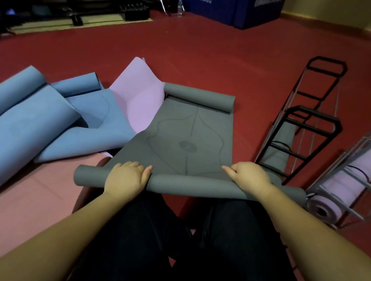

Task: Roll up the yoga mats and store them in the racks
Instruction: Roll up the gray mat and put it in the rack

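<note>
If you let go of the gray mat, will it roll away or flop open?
The gray mat probably would not roll off: the flat stretch anchors it. The near roll under the left hand and right hand might loosen. It looks bendy, since its far end curls by itself.

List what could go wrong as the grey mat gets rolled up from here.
1. The grey mat has a curl at its far end too; the near roll may meet it and bulge.
2. The left hand and right hand sit inboard of the roll's ends, so the ends might drift into a cone.
3. The mat overlaps the pink mat and blue mat, which might drag along.
</note>
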`<control>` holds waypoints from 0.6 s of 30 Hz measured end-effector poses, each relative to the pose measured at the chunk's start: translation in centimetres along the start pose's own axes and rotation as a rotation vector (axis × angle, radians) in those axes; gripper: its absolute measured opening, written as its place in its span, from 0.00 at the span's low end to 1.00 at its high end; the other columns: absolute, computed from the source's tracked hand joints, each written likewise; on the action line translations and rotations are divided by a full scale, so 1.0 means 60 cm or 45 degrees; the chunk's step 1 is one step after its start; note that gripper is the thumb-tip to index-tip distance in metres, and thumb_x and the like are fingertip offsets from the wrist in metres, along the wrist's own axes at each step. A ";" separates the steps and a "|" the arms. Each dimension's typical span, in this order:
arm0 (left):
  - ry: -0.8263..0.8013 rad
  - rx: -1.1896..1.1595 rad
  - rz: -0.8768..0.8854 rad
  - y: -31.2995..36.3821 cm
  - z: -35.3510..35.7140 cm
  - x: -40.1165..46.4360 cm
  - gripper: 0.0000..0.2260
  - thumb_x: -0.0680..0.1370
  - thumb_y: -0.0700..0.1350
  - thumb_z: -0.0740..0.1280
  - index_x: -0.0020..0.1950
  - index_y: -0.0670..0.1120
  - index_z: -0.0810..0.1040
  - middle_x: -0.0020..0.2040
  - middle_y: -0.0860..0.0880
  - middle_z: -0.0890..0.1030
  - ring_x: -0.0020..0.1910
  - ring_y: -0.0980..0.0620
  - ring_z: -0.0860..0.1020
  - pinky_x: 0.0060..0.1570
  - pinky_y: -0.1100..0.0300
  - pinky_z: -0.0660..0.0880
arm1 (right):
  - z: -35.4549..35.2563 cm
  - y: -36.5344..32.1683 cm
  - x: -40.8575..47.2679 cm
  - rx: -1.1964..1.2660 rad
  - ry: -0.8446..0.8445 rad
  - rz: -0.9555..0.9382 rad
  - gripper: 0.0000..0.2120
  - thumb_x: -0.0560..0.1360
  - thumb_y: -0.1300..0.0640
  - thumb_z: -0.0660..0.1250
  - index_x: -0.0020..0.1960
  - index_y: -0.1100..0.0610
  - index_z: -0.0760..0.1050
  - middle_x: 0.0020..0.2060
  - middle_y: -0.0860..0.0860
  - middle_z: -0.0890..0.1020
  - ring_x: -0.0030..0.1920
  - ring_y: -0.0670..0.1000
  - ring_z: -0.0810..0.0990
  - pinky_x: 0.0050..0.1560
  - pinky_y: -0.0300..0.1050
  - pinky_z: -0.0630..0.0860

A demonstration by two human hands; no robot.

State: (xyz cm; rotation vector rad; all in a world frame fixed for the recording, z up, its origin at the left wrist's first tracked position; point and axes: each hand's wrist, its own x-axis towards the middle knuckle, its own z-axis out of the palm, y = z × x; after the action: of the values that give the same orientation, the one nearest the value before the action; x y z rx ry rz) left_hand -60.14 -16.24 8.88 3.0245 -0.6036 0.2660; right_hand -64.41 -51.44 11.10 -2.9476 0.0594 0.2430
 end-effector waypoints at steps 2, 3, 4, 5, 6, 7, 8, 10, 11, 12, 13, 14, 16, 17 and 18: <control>-0.051 -0.011 -0.023 0.006 -0.009 0.010 0.27 0.81 0.56 0.51 0.31 0.44 0.78 0.32 0.45 0.79 0.35 0.40 0.80 0.37 0.51 0.74 | 0.007 0.006 -0.025 -0.053 0.179 0.007 0.26 0.81 0.38 0.52 0.32 0.53 0.69 0.34 0.50 0.74 0.41 0.55 0.77 0.38 0.48 0.64; -0.085 -0.004 -0.061 0.009 -0.012 0.017 0.28 0.82 0.56 0.51 0.33 0.44 0.79 0.35 0.44 0.81 0.38 0.40 0.80 0.40 0.51 0.74 | 0.014 0.010 -0.037 -0.039 0.231 0.002 0.25 0.81 0.37 0.53 0.34 0.52 0.71 0.36 0.50 0.75 0.42 0.55 0.78 0.39 0.47 0.65; -0.135 0.006 -0.107 0.012 -0.014 0.026 0.28 0.83 0.57 0.50 0.37 0.44 0.81 0.39 0.44 0.82 0.42 0.40 0.80 0.42 0.51 0.73 | 0.021 0.014 -0.050 -0.019 0.269 0.000 0.24 0.80 0.37 0.54 0.36 0.52 0.74 0.37 0.50 0.76 0.44 0.54 0.78 0.40 0.47 0.67; -0.181 0.020 -0.151 0.013 -0.013 0.034 0.28 0.84 0.58 0.50 0.40 0.44 0.82 0.43 0.44 0.83 0.45 0.41 0.80 0.44 0.52 0.72 | 0.029 0.014 -0.060 -0.009 0.309 -0.006 0.25 0.80 0.36 0.54 0.38 0.53 0.77 0.38 0.51 0.77 0.44 0.54 0.79 0.41 0.47 0.69; -0.225 0.024 -0.186 0.014 -0.016 0.040 0.28 0.84 0.59 0.49 0.43 0.45 0.82 0.46 0.44 0.83 0.47 0.41 0.80 0.45 0.53 0.72 | 0.039 0.013 -0.067 -0.029 0.343 -0.023 0.27 0.79 0.35 0.52 0.39 0.54 0.78 0.37 0.51 0.78 0.43 0.55 0.79 0.41 0.48 0.70; -0.271 0.017 -0.203 0.016 -0.021 0.045 0.29 0.83 0.59 0.48 0.44 0.44 0.82 0.48 0.43 0.83 0.49 0.41 0.80 0.46 0.53 0.72 | 0.045 0.011 -0.071 -0.060 0.376 -0.038 0.29 0.78 0.35 0.50 0.39 0.54 0.78 0.36 0.51 0.78 0.42 0.56 0.79 0.41 0.48 0.71; -0.303 0.014 -0.203 0.019 -0.029 0.051 0.29 0.84 0.60 0.48 0.45 0.44 0.83 0.49 0.42 0.83 0.50 0.41 0.80 0.47 0.53 0.72 | 0.046 0.008 -0.070 -0.087 0.400 -0.044 0.30 0.77 0.35 0.47 0.38 0.54 0.77 0.35 0.52 0.78 0.41 0.56 0.79 0.40 0.48 0.70; -0.342 0.007 -0.174 0.023 -0.048 0.060 0.30 0.84 0.60 0.48 0.47 0.42 0.83 0.51 0.41 0.83 0.52 0.40 0.80 0.48 0.53 0.72 | 0.032 0.004 -0.061 -0.111 0.377 -0.017 0.29 0.79 0.36 0.47 0.37 0.54 0.77 0.36 0.52 0.79 0.41 0.57 0.80 0.38 0.48 0.68; -0.358 0.008 -0.156 0.025 -0.061 0.065 0.30 0.84 0.60 0.47 0.47 0.42 0.83 0.52 0.40 0.83 0.53 0.40 0.80 0.49 0.54 0.71 | 0.023 0.004 -0.055 -0.106 0.348 0.004 0.27 0.80 0.37 0.49 0.37 0.53 0.76 0.37 0.52 0.79 0.42 0.57 0.80 0.38 0.48 0.68; -0.377 0.017 -0.141 0.025 -0.075 0.071 0.31 0.84 0.60 0.47 0.49 0.41 0.83 0.53 0.40 0.82 0.54 0.40 0.79 0.49 0.54 0.71 | 0.012 0.006 -0.048 -0.078 0.309 0.017 0.26 0.81 0.38 0.50 0.35 0.52 0.74 0.37 0.52 0.79 0.43 0.57 0.80 0.38 0.48 0.69; -0.414 0.011 -0.136 0.026 -0.087 0.076 0.31 0.84 0.59 0.47 0.51 0.41 0.82 0.55 0.39 0.82 0.55 0.40 0.79 0.51 0.53 0.71 | -0.002 0.009 -0.045 -0.035 0.246 0.030 0.26 0.81 0.39 0.50 0.33 0.51 0.71 0.36 0.51 0.79 0.42 0.57 0.79 0.38 0.48 0.70; -0.476 -0.009 -0.139 0.024 -0.096 0.083 0.30 0.84 0.59 0.46 0.54 0.40 0.82 0.58 0.39 0.81 0.58 0.40 0.78 0.55 0.53 0.71 | -0.018 0.011 -0.043 0.014 0.150 0.043 0.26 0.81 0.39 0.50 0.31 0.50 0.70 0.34 0.50 0.78 0.41 0.56 0.79 0.38 0.48 0.71; -0.625 -0.073 -0.155 0.018 -0.103 0.088 0.29 0.85 0.58 0.47 0.62 0.39 0.79 0.65 0.37 0.77 0.64 0.41 0.75 0.62 0.53 0.68 | -0.044 0.012 -0.042 0.097 -0.062 0.039 0.24 0.82 0.38 0.50 0.36 0.48 0.74 0.37 0.50 0.79 0.43 0.54 0.78 0.44 0.48 0.74; -0.703 -0.104 -0.162 0.015 -0.100 0.088 0.29 0.85 0.57 0.47 0.65 0.39 0.78 0.68 0.38 0.75 0.67 0.41 0.73 0.65 0.54 0.66 | -0.050 0.013 -0.040 0.122 -0.147 0.027 0.23 0.82 0.38 0.50 0.41 0.49 0.77 0.42 0.51 0.81 0.46 0.53 0.78 0.48 0.48 0.75; -0.763 -0.124 -0.153 0.013 -0.095 0.086 0.28 0.85 0.57 0.47 0.68 0.40 0.76 0.70 0.38 0.74 0.69 0.42 0.72 0.67 0.55 0.65 | -0.052 0.014 -0.037 0.135 -0.218 0.020 0.23 0.82 0.38 0.50 0.46 0.51 0.77 0.46 0.51 0.81 0.49 0.53 0.78 0.51 0.48 0.75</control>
State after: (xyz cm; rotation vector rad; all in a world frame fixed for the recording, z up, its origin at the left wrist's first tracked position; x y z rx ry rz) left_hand -56.69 -18.47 15.41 3.0038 -0.4313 -0.6745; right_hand -66.17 -52.81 14.35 -2.8100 0.0691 0.4773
